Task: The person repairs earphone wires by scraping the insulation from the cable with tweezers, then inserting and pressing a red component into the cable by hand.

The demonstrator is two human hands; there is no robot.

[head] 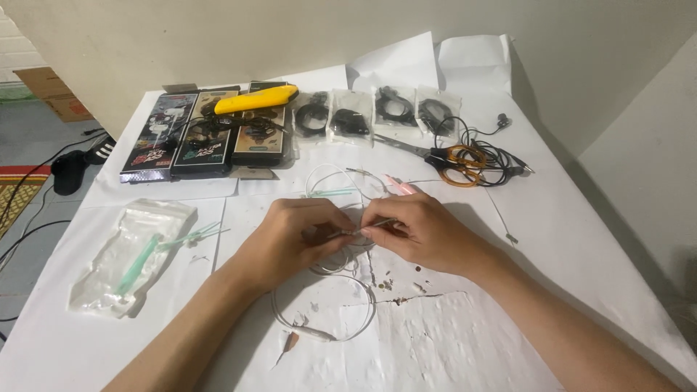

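White paper-covered table beside bare wall

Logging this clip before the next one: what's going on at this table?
A person sits at a paper-covered table, both hands together over a white earphone cable. The left hand pinches the cable's small end piece, and the right hand holds a thin metal tool to it. Bagged black earphones, boxed ones, scissors and a yellow tool lie behind.

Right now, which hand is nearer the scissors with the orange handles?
Right. The right hand sits just below and left of the scissors, near the table's middle. The left hand is farther left, across the white earphone cable both hands work on.
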